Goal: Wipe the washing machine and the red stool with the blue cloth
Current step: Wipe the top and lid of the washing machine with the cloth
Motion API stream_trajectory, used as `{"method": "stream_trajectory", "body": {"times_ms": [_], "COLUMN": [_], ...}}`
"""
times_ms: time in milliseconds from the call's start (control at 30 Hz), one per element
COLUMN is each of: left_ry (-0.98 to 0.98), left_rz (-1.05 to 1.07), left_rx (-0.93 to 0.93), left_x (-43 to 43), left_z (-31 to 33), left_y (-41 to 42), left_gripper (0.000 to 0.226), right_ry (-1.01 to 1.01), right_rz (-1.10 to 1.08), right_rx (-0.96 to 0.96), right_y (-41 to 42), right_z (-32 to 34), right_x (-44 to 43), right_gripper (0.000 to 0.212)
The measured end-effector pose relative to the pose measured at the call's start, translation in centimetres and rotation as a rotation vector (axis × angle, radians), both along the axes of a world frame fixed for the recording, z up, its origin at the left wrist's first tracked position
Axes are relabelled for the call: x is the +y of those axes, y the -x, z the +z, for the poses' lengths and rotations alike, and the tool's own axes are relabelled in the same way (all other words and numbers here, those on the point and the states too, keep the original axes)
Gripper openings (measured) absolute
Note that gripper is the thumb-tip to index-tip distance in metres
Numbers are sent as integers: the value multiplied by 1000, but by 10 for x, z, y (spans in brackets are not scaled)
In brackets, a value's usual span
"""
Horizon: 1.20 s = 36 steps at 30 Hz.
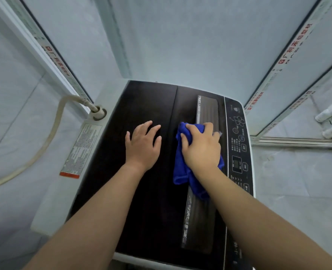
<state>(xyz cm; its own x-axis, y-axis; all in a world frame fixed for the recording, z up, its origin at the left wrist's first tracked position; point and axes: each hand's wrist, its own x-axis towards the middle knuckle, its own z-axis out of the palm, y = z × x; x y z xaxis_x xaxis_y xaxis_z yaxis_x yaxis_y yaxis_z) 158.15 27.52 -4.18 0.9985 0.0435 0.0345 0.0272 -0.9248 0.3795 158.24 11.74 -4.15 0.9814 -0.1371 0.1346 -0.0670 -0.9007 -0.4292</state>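
Observation:
A top-loading washing machine (pixel 147 98) with a dark glossy lid fills the middle of the view, white body around it. My right hand (pixel 201 148) presses a crumpled blue cloth (pixel 182 172) onto the lid, near the grey handle strip (pixel 208 108). The cloth trails back under my wrist. My left hand (pixel 143 145) lies flat on the lid to the left of the cloth, fingers spread, holding nothing. The red stool is not in view.
The control panel (pixel 239 145) with buttons and a display runs along the machine's right edge. A beige hose (pixel 50 133) plugs into the white left side by a warning sticker (pixel 81 151). Grey tiled walls and white-framed glass panels (pixel 289 61) close in on both sides.

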Motion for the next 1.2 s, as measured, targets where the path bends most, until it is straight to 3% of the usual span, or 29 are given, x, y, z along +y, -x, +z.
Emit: {"method": "stream_trajectory", "body": {"times_ms": [233, 567, 867, 1200], "left_ry": [-41, -72, -72, -41], "left_rz": [24, 32, 30, 28], "left_rx": [-53, -73, -52, -20], "left_x": [-2, -3, -3, 0], "left_z": [-9, -7, -6, -7], "left_y": [-5, -6, -6, -9], "left_gripper": [43, 50, 47, 46], "right_ry": [-28, -107, -13, -34], "right_rz": [137, 52, 132, -24], "right_rx": [-56, -21, -58, -53], "right_y": [16, -105, -45, -157], "right_z": [-5, 1, -4, -1], "right_x": [-14, -22, -16, 3], "right_gripper": [35, 36, 32, 34]}}
